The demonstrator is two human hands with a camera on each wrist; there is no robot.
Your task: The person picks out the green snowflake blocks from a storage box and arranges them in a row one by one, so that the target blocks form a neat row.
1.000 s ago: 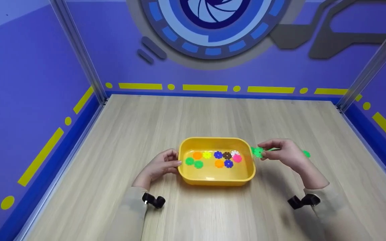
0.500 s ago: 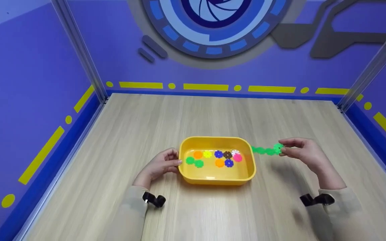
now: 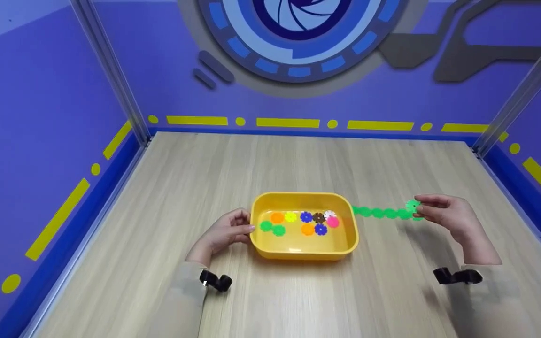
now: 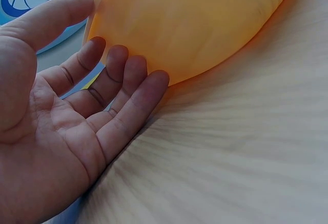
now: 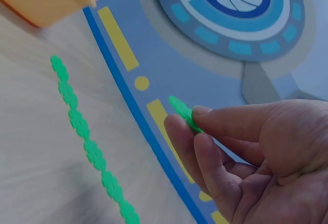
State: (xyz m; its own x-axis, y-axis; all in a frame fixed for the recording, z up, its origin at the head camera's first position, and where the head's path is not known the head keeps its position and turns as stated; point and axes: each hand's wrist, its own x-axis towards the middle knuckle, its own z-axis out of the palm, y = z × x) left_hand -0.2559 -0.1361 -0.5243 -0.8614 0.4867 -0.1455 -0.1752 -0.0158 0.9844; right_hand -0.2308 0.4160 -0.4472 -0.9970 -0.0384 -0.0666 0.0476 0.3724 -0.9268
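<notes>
A yellow plastic bin stands mid-table. At its left end my left hand grips the rim, thumb at the top edge and fingertips against the outer wall in the left wrist view. To the bin's right, my right hand pinches a green flower-shaped disc between thumb and fingers. The held disc is raised above the table at the right end of a row of green discs, which runs to the bin's right side. Inside the bin lie two green discs among others.
Orange, yellow, blue, brown, white and pink discs lie in the bin. The wooden table is bounded by purple-blue panels at the back and sides.
My right hand has moved right along the row with the green disc pinched in it, uncovering more of the row. The left hand and bin have stayed in place.
</notes>
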